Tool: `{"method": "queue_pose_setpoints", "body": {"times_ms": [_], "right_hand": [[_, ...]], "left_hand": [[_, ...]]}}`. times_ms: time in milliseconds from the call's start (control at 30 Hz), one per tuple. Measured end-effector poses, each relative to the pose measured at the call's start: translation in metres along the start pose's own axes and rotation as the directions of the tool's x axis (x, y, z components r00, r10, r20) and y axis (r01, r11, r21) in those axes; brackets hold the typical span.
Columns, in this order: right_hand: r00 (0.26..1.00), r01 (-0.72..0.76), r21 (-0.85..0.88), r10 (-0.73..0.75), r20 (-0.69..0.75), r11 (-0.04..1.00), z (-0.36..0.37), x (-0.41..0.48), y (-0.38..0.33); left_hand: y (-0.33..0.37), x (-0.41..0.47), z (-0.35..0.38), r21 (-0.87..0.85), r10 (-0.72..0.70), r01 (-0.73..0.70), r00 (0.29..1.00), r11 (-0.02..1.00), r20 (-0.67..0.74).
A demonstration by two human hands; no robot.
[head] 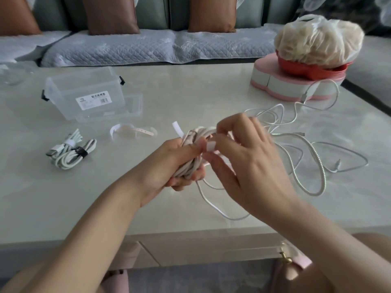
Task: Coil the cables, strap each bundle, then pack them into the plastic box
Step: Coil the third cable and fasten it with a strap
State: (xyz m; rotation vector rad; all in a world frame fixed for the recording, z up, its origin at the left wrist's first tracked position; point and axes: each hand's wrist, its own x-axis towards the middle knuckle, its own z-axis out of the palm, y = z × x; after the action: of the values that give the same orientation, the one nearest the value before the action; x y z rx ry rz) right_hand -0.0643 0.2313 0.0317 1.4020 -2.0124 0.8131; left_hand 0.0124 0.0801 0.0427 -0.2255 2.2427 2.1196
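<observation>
My left hand [179, 163] grips a coiled pale pink cable bundle [201, 134] above the middle of the table. My right hand [243, 157] pinches one end of a white strap [209, 146] at the bundle; the strap's other end [177, 129] sticks up on the left. Two strapped white cable bundles [70, 153] lie at the left. The clear plastic box [84, 92] stands open at the back left, its lid [129, 106] beside it. Loose silver and white cables [300, 144] sprawl to the right.
Spare straps [133, 131], white and pink, lie in front of the box. A pink and white heart-shaped container [296, 81] with a red bowl and a bagged item stands at the back right. A sofa with cushions runs behind the table.
</observation>
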Motion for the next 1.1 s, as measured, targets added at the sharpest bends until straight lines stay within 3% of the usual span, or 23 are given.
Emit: {"method": "queue_pose_setpoints", "body": {"times_ms": [100,267,567,700,767,833,900,1000,1100], "right_hand": [[0.994,-0.108,0.208,0.104,0.029,0.972,0.009,0.000,-0.009],[0.958,-0.259,0.288,0.284,-0.048,0.922,0.015,0.001,-0.017],[0.918,-0.368,0.430,0.397,0.024,0.825,0.025,-0.003,-0.020],[0.941,-0.285,0.302,0.325,-0.090,0.910,0.012,0.009,-0.009],[0.962,-0.252,0.348,0.272,-0.009,0.903,0.003,0.015,0.001],[0.956,-0.294,0.602,0.241,0.170,0.742,-0.002,0.022,0.007],[0.931,-0.353,0.746,0.292,0.220,0.565,-0.004,0.025,0.011],[0.900,-0.428,0.703,0.339,0.274,0.568,-0.009,0.026,0.011],[0.866,-0.492,0.628,0.269,0.421,0.603,-0.009,0.023,0.008]], "left_hand": [[0.001,0.000,0.003,-0.008,0.027,-0.027,1.000,1.000,0.003],[0.001,-0.003,0.008,-0.007,0.051,-0.051,0.999,0.999,0.016],[-0.005,-0.007,0.009,-0.040,0.028,-0.030,0.998,0.999,-0.051],[0.002,-0.007,0.005,-0.111,0.005,-0.007,1.000,0.994,-0.019],[0.006,-0.009,0.004,-0.153,0.008,-0.002,0.999,0.988,0.035],[0.009,-0.011,0.004,-0.183,0.026,-0.008,0.995,0.983,0.094],[0.010,-0.012,0.004,-0.188,0.041,-0.018,0.992,0.982,0.120],[0.007,-0.011,0.002,-0.085,0.051,-0.043,0.994,0.995,0.096],[0.004,-0.011,0.002,-0.037,0.084,-0.080,0.988,0.996,0.128]]}}
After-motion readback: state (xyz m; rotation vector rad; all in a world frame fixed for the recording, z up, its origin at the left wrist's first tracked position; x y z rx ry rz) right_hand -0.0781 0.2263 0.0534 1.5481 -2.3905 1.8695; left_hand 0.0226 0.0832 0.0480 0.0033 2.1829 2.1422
